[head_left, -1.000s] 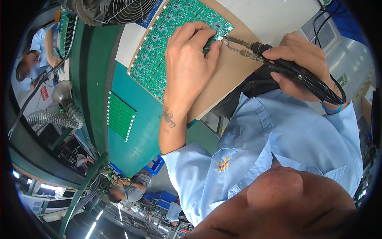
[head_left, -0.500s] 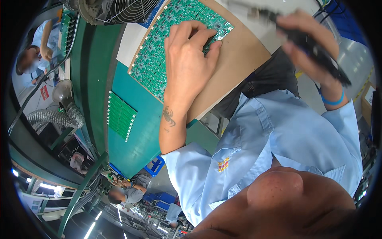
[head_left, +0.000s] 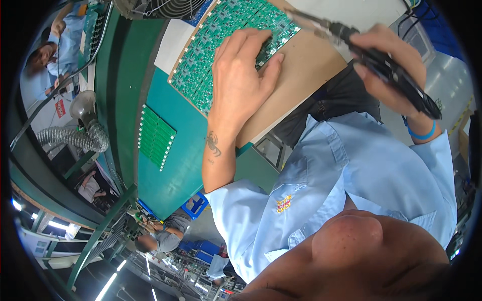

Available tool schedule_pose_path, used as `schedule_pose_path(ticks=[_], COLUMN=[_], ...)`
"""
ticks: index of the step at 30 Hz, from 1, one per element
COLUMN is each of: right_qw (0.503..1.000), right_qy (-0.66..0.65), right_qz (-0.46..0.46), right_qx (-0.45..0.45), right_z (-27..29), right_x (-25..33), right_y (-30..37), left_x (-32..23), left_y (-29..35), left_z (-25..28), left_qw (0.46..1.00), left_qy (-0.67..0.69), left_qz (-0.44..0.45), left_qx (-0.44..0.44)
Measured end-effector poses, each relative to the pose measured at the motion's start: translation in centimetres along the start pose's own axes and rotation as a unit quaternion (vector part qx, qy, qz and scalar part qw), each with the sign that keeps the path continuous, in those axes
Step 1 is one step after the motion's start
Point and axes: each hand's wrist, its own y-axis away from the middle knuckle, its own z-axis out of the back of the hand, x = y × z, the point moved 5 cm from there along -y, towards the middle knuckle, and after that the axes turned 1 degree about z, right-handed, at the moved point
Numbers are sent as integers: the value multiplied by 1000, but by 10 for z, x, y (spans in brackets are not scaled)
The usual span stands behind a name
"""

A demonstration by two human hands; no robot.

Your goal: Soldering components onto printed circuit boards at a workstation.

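A large green circuit board panel [head_left: 198, 65], dense with small components, lies on a brown backing board [head_left: 311, 67]. My left hand [head_left: 243, 70] rests across the panel's near edge. Its fingers curl over the components, and the thumb sits apart from them over the brown board. The shaded patch beneath the fingers is hard to read. Raised to the right, my right hand [head_left: 394, 62] is closed round a black-handled tool [head_left: 386, 70] with a slim metal tip. That tip points left over the panel's right corner; whether it touches cannot be told.
A smaller green board strip [head_left: 155, 138] lies on the teal mat [head_left: 186, 155] at left. A caged fan [head_left: 175, 6] stands at the far edge. Beyond the green rail, a ribbed silver duct [head_left: 70, 139] hangs. A co-worker [head_left: 65, 45] is at upper left, another person [head_left: 165, 238] below.
My right hand has brought the tool slightly lower, and its blur has lessened. My left hand stays on the panel. The whole view has shifted a little.
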Motion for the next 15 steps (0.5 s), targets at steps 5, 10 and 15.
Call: schedule_pose_path(ticks=[5, 10, 15], right_qw=[996, 994, 993], right_qy=[-8, -9, -16], right_qz=[18, -3, -11], right_qx=[88, 110, 117], right_z=[-14, -24, -28], right_x=[14, 12, 10], right_y=[11, 15, 14], left_x=[4, 9, 6], left_y=[7, 10, 10], left_z=[0, -3, 0], left_qw=[1000, 999, 998], left_qy=[-9, -19, -49], left_qz=[-10, -29, -27], left_qx=[-15, -24, -26])
